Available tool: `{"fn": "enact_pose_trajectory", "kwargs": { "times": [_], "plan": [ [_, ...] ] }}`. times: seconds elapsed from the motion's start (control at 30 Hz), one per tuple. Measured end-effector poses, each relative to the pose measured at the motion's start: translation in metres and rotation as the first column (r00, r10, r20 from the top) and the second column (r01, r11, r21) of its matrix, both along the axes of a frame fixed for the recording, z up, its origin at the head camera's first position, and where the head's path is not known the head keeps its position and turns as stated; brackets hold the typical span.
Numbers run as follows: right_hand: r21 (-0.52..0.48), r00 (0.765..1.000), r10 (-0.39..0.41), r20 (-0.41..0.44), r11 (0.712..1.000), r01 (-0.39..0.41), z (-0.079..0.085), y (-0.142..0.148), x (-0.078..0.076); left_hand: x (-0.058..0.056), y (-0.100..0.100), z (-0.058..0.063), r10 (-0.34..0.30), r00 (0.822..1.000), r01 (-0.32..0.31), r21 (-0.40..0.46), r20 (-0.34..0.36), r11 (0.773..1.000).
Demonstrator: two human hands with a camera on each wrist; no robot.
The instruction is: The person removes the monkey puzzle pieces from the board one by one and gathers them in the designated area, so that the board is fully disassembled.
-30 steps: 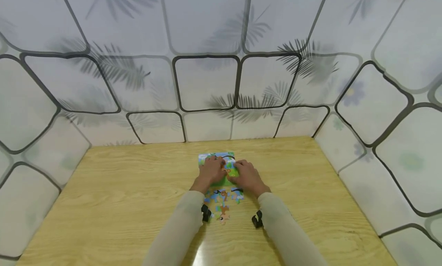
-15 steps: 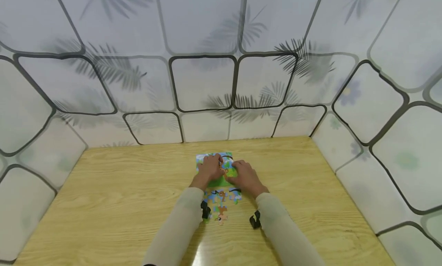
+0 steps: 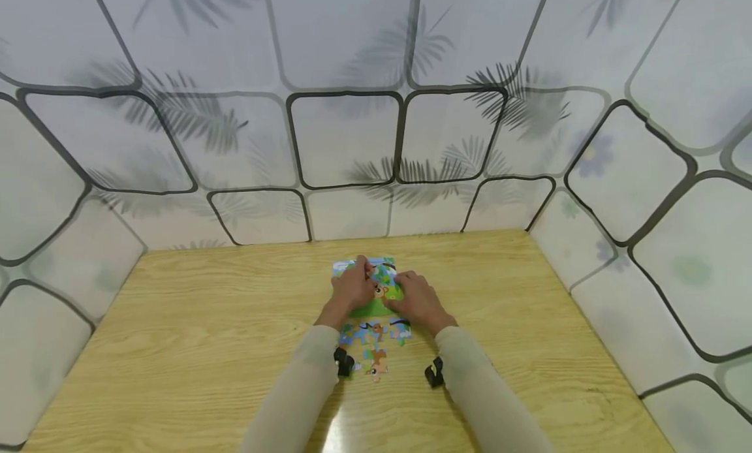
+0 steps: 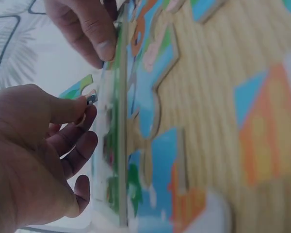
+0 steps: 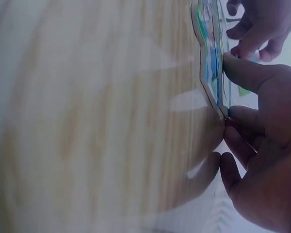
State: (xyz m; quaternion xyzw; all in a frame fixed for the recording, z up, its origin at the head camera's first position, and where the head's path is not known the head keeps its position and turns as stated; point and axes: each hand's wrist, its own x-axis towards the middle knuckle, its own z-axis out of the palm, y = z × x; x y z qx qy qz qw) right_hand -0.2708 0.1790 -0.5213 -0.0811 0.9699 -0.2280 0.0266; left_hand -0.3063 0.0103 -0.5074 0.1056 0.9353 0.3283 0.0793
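Observation:
A picture puzzle board (image 3: 367, 309) lies toward the back of the wooden table, showing a brown cartoon animal on green and blue. My left hand (image 3: 351, 288) is over its left half, pinching a small puzzle piece (image 4: 90, 99) between thumb and forefinger; an eye is printed on the piece. The other left fingers are bent and spread beneath. My right hand (image 3: 418, 301) grips the board at its right side, with thumb (image 5: 245, 73) and fingertips at the edge. Part of the board's left side is hidden under the left hand.
Several loose puzzle pieces (image 3: 376, 371) lie on the table (image 3: 223, 348) in front of the board, between the forearms. A black wrist mount (image 3: 343, 361) is on the left sleeve and another (image 3: 435, 373) on the right. Patterned walls (image 3: 352, 211) enclose the back and sides.
My left hand has drawn slightly left, its thumb and forefinger now together and pointing up, uncovering more of the printed animal. The right hand keeps its place at the board.

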Motion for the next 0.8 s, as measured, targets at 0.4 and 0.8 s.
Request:
{"fn": "enact_pose_trajectory", "kwargs": {
  "times": [0.4,0.8],
  "plan": [
    [0.018,1.0,0.002,0.001,1.0,-0.002,0.004,0.002,-0.002,0.03,-0.025,0.012,-0.047,0.999,0.048,0.08,-0.017,0.996],
    [-0.013,1.0,-0.008,0.007,1.0,0.008,-0.001,0.002,-0.003,0.063,-0.037,0.016,-0.257,0.965,0.247,0.158,0.049,0.956]
  ]
}}
